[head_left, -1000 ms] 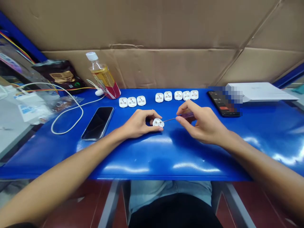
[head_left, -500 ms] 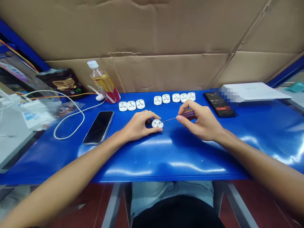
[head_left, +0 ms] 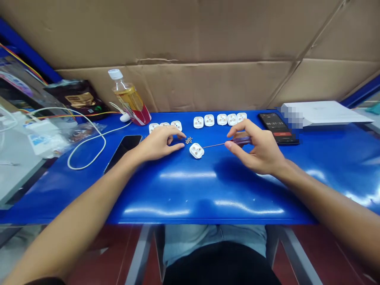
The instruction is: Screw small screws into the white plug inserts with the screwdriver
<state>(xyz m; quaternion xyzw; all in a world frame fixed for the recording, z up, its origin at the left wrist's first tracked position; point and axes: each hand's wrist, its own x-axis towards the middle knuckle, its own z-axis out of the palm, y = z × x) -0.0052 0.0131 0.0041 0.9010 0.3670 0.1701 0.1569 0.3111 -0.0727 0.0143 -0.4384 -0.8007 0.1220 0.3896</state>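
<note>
Between the two hands, a rounded-square white plastic socket (head_left: 196, 153) lay on the glossy blue table (head_left: 190, 194), small metal bits showing in its moulded hollows. The left hand (head_left: 160, 143), just to its left, gripped nothing; its bent fingers and thumb stood apart, near a small pile of screws (head_left: 189, 140) with a dull metallic look. The right hand (head_left: 258, 148) pinched the smooth purple see-through handle of a screwdriver (head_left: 242, 140), its thin straight shaft reaching left to the socket's edge; whether the tip touched it could not be told. Beyond the hands stood more white sockets (head_left: 209, 120) in a line, the leftmost partly hidden by the left hand, before a creased cardboard sheet (head_left: 213, 85). A flat glassy phone (head_left: 121, 150) lay partly behind the left wrist.
</note>
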